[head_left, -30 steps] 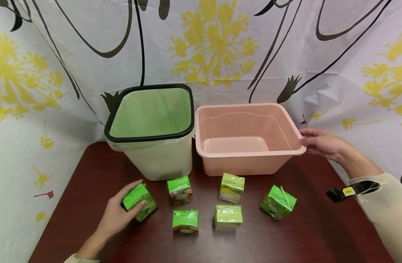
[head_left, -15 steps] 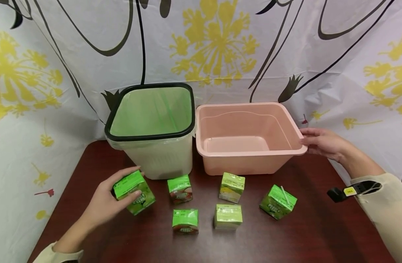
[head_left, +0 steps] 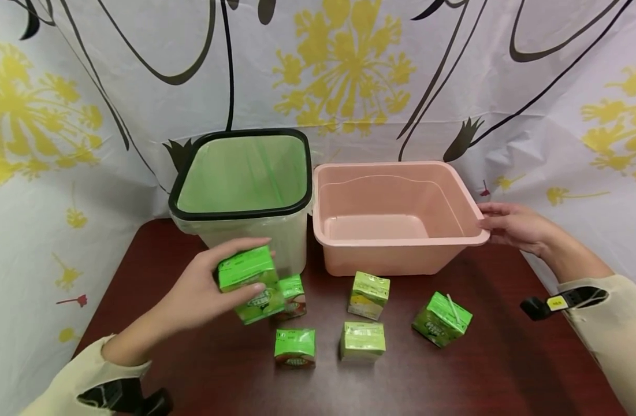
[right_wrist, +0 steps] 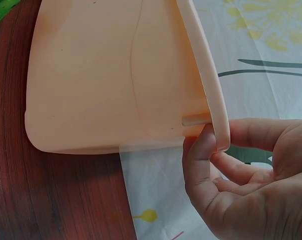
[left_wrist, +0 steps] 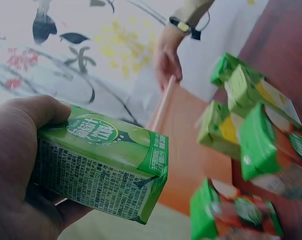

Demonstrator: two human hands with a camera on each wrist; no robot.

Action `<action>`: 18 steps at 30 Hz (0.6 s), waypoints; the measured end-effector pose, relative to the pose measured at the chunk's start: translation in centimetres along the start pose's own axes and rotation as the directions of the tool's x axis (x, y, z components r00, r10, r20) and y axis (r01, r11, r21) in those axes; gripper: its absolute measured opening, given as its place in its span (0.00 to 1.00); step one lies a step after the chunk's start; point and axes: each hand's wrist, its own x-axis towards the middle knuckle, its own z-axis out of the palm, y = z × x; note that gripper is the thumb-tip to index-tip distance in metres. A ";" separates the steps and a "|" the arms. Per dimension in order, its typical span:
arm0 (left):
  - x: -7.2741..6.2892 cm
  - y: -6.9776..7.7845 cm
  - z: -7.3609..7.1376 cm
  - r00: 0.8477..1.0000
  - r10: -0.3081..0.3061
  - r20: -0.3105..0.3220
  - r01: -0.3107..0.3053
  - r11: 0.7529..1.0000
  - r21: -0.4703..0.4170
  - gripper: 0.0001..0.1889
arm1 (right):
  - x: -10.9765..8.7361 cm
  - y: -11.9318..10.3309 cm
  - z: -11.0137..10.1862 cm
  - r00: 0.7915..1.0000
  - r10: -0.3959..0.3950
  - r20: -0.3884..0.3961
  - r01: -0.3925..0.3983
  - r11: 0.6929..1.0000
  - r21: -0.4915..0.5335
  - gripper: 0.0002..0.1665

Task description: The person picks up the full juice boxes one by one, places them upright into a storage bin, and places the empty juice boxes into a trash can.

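My left hand (head_left: 200, 289) grips a green juice box (head_left: 251, 284), thumb on the near side and fingers round the far side. The box is tilted, raised in front of the bin; in the left wrist view its printed side (left_wrist: 98, 172) faces the camera. With the right hand (head_left: 520, 228) I pinch the right rim of the pink basin (head_left: 401, 242); the right wrist view shows the fingertips (right_wrist: 203, 140) at that rim. Behind the held box, partly hidden, stands a green and brown juice box (head_left: 296, 297), with a similar juice box (head_left: 295, 348) nearer me.
A pale waste bin (head_left: 240, 216) with a black rim stands left of the basin. Two yellow-green juice boxes (head_left: 368, 296) sit before the basin. Farther right is a green juice box (head_left: 442, 319) with a straw on top. A patterned cloth (head_left: 349, 144) hangs behind the table.
The left hand has lifted the green juice box off the table and carried it rightward, in front of the bin. The right hand has stayed at the basin's rim.
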 end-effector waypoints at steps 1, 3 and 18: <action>0.5 0.4 0.2 1.000 0.008 0.010 -0.008 1.000 -0.017 0.31 | 0.0 0.0 0.0 1.000 0.001 -0.002 -0.001 1.000 0.003 0.25; 1.6 1.2 0.8 1.000 0.012 0.026 -0.011 0.999 -0.050 0.30 | 0.0 0.0 0.0 1.000 0.001 -0.002 -0.001 1.000 0.003 0.25; 11.5 6.5 4.7 0.990 0.067 0.127 -0.042 0.981 -0.192 0.28 | 0.2 0.0 -0.3 1.000 0.017 -0.026 -0.020 0.996 -0.091 0.23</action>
